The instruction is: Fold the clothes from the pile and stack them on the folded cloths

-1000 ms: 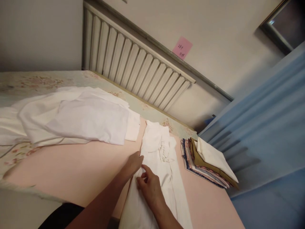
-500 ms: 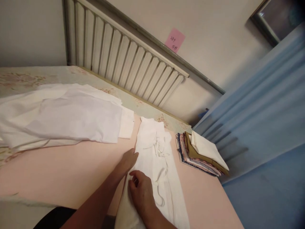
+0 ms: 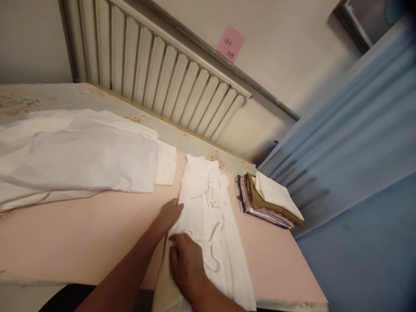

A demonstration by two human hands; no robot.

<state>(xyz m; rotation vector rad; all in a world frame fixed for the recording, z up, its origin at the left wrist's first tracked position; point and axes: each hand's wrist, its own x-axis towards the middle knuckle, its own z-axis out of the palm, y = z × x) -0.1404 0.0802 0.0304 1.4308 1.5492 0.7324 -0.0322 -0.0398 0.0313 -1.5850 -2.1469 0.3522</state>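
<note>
A long white garment (image 3: 211, 225) lies lengthwise on the pink-covered table, with a gathered part and a thin loose cord on its upper side. My left hand (image 3: 170, 214) is closed on its left edge, about midway along, with the thumb on top. Nearer to me, my right hand (image 3: 187, 263) curls its fingers over the same edge, the thumb tucked close to the index finger. Its fingertips are partly hidden. The garment's near end runs out past the table's front edge and the bottom of the view.
Several white garments (image 3: 94, 156) lie layered on the left. A stack of folded clothes (image 3: 264, 201), white and brown on top, sits at the right beside a blue curtain (image 3: 360, 151). Behind the table are a radiator (image 3: 156, 73) and a pink note (image 3: 230, 43) on the wall.
The whole view has shifted a little, so things appear slightly further left and higher. Both hands stay at the garment's left edge, with little movement against it.
</note>
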